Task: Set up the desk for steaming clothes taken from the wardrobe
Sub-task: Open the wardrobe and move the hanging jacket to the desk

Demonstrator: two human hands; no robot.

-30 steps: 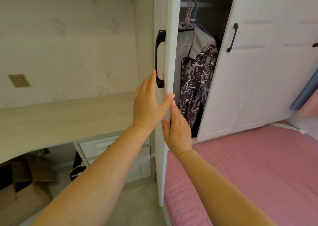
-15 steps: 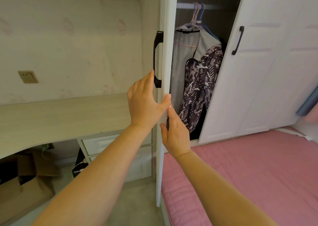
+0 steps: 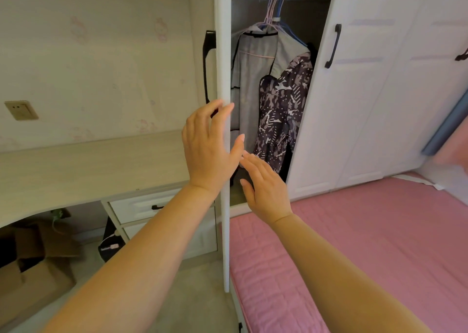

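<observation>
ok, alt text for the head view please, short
A person's left hand presses flat on the edge of an open wardrobe door while the right hand reaches, open, toward the hanging clothes inside. A bare desk stands left, a pink bed right.

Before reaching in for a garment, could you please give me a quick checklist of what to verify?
1. Wardrobe door swung open: ok.
2. Left hand open against the door edge, steadying it: ok.
3. Right hand free, holding nothing: ok.
4. Grey garment and patterned garment on hangers, within sight: ok.
5. Desk surface ready: ok.
6. Steamer nearby: cannot tell.
</observation>
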